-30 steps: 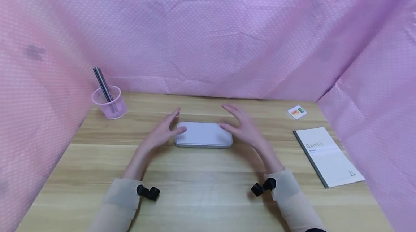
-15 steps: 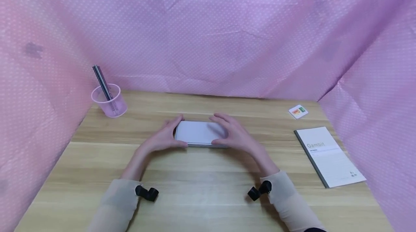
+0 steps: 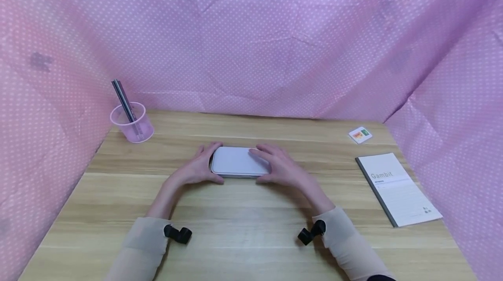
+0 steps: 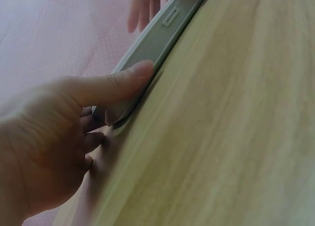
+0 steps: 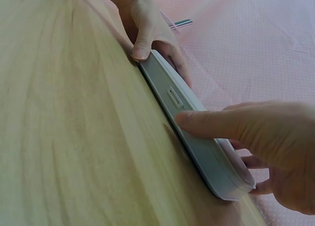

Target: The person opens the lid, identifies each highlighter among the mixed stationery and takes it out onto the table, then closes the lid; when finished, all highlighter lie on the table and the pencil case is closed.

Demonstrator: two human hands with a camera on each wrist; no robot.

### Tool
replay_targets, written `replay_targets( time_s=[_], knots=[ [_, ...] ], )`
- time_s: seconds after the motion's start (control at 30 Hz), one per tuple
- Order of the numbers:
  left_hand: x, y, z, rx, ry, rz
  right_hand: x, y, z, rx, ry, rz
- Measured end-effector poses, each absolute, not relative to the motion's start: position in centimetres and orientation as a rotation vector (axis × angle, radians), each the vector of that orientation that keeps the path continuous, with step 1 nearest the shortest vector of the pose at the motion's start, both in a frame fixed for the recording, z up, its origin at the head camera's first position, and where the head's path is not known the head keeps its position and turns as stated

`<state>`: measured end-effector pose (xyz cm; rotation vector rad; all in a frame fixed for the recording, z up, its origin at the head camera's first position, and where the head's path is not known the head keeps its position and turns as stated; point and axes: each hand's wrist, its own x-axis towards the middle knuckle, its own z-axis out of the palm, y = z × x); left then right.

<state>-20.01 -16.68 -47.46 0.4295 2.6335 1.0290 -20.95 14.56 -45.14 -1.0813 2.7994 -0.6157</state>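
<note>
A flat white case (image 3: 235, 161) with rounded corners lies lengthwise on the wooden table, its lid down. My left hand (image 3: 198, 167) grips its left end, thumb along the near side and fingers round the back. At the other end, my right hand (image 3: 284, 168) holds it with the thumb pressed on the near side and the fingers reaching over the top to the far edge. Both wrist views show the grey front wall with a small rectangular latch (image 5: 174, 96) between the two thumbs. Most of the case's right end is hidden by the right hand in the head view.
A pink cup (image 3: 135, 130) holding several dark pens or pencils (image 3: 125, 101) stands at the back left. On the right lie a white notebook (image 3: 398, 193) and, behind it, a small white packet (image 3: 360, 135) with coloured print. Pink dotted cloth (image 3: 251, 53) surrounds the table (image 3: 243, 237).
Both hands have come down from hovering open beside the case to gripping its ends. The right hand has also slid left along it. The case has stayed in about the same place.
</note>
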Motion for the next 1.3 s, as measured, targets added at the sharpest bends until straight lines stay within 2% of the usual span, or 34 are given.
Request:
replay_targets(
  time_s=[0.47, 1.3],
  knots=[
    [-20.24, -16.78, -47.76, 0.554, 2.708, 0.997, -20.89, 14.39, -45.48, -1.106, 2.824, -0.509],
    [-20.49, -16.84, -47.73, 0.523, 2.782, 0.879, -20.56, 14.32, -45.66, -1.160, 2.854, -0.379]
  ],
)
